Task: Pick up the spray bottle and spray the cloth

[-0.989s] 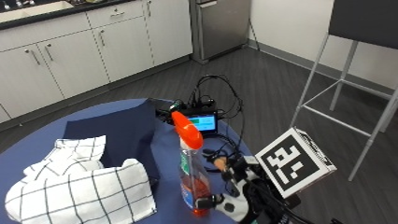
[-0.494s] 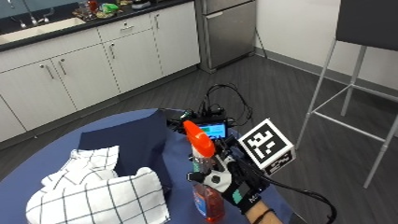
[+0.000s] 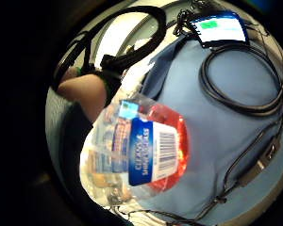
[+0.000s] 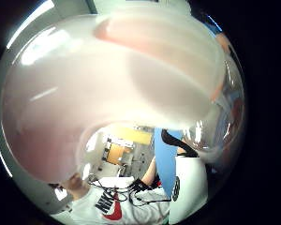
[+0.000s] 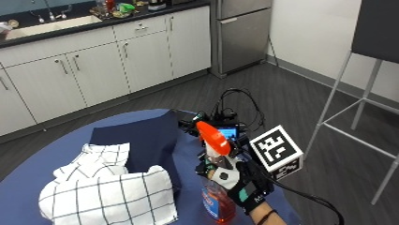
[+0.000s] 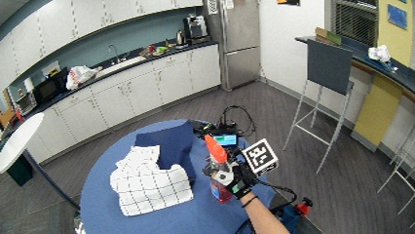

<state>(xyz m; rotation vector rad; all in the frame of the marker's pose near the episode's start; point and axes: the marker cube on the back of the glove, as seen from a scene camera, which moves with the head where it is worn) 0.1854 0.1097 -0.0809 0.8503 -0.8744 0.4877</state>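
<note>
In the outside view my gloved right hand (image 5: 242, 182) grips the neck of the spray bottle (image 5: 215, 202), just below its orange trigger head. The bottle is clear with red liquid and a blue label, and stands upright near the table's right front edge. Its nozzle points left, toward the cloths. A white checked cloth (image 5: 106, 193) lies crumpled to the left, apart from the bottle. The wide outside view shows the same hand (image 6: 235, 181), bottle (image 6: 217, 173) and cloth (image 6: 152, 184). The bottle (image 3: 146, 150) fills both palm views (image 4: 112, 84). Whether its base touches the table I cannot tell.
A dark navy cloth (image 5: 142, 140) lies spread behind the checked one on the round blue table (image 5: 25, 187). A small device with a lit screen (image 5: 228, 133) and a tangle of black cables (image 3: 240, 94) sit just behind the bottle. Cabinets and a tall stool stand beyond.
The outside camera has shifted. My hand, beside the bottle a second ago, has closed round its neck and now holds it; the cloths lie as before.
</note>
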